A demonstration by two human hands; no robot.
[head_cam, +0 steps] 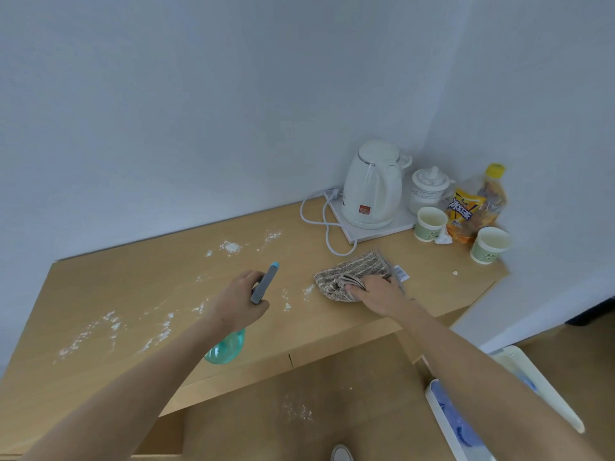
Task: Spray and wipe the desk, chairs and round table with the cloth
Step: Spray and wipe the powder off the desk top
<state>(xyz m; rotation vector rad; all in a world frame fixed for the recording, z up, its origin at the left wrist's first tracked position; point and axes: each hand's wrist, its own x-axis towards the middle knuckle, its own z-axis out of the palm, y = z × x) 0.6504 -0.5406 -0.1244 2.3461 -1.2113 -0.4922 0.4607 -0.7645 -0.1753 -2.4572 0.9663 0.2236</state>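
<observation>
Under right fingers: striped grey-brown cloth, right hand gripping a fold, ready to wipe.
Left hand: curled around teal spray bottle, nozzle aimed at powder-strewn wooden desk.

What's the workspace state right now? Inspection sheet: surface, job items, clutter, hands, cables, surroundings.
Surface: wooden desk strewn with white powder, mostly left and centre.
Job's things: spray bottle held over the desk; striped cloth lying on the desk.
Clutter: white kettle on its base, lidded ceramic cup, two paper cups, iced tea bottle, all in the right corner.
Grippers: left hand grips the spray bottle; right hand pinches the cloth.
Cables: kettle cord looped on the desk.
Surroundings: plain walls; powder on the lower wooden surface; white bin at right.
</observation>
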